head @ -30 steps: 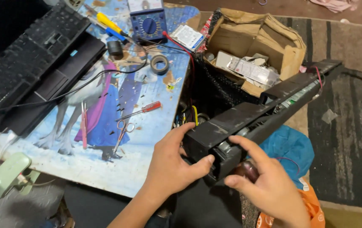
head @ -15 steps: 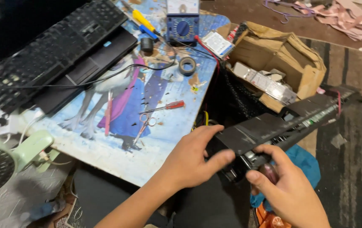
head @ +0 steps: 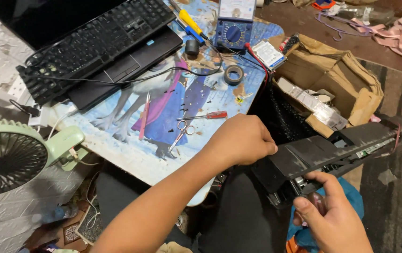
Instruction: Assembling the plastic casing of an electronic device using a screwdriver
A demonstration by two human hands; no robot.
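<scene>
Long black casing (head: 332, 150), held in both hands.
Left hand (head: 243, 140) clenched on its near end; right hand (head: 334, 220) grasps a dark tool handle (head: 317, 202) beneath.

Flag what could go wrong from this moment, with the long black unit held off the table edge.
1. The long black unit hangs in the air, gripped only at its near end by the left hand and right hand; it might sag or slip.
2. Its far end lies close to the cardboard box and could snag there.

Low picture-printed table (head: 130, 154) (striped rug (head: 398, 206))
</scene>
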